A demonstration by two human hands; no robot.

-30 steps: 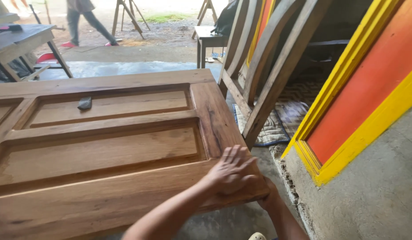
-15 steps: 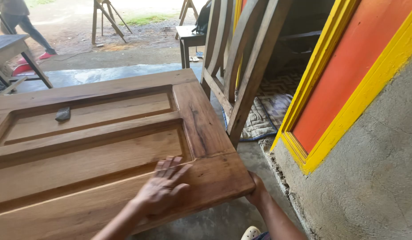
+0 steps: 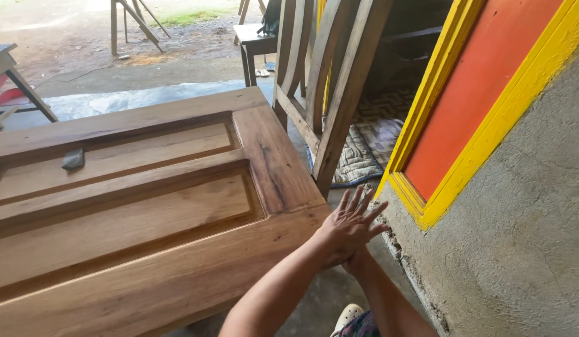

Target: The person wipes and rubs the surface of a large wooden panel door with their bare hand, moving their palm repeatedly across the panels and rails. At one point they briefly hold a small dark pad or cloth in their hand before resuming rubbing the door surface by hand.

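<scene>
Left hand (image 3: 349, 228) hovers off the wooden door (image 3: 146, 212) corner, fingers (image 3: 358, 201) spread, holding nothing; right hand (image 3: 355, 262) hidden beneath it, grip unclear.

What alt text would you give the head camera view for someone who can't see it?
A person's left hand, fingers spread, is off the corner of a flat panelled wooden door; the right hand is hidden behind it. Wooden frames lean by an orange and yellow wall.

Rough grey plaster wall (image 3: 527, 237) on right w/ orange panel (image 3: 483, 87) framed in yellow. Wooden frames (image 3: 339, 81) lean by it, patterned mat (image 3: 371, 146) on concrete floor (image 3: 146, 97) behind. Small dark table (image 3: 255, 43) further back; daylight on dirt yard (image 3: 64, 37) w/ a sawhorse (image 3: 133, 25)
</scene>
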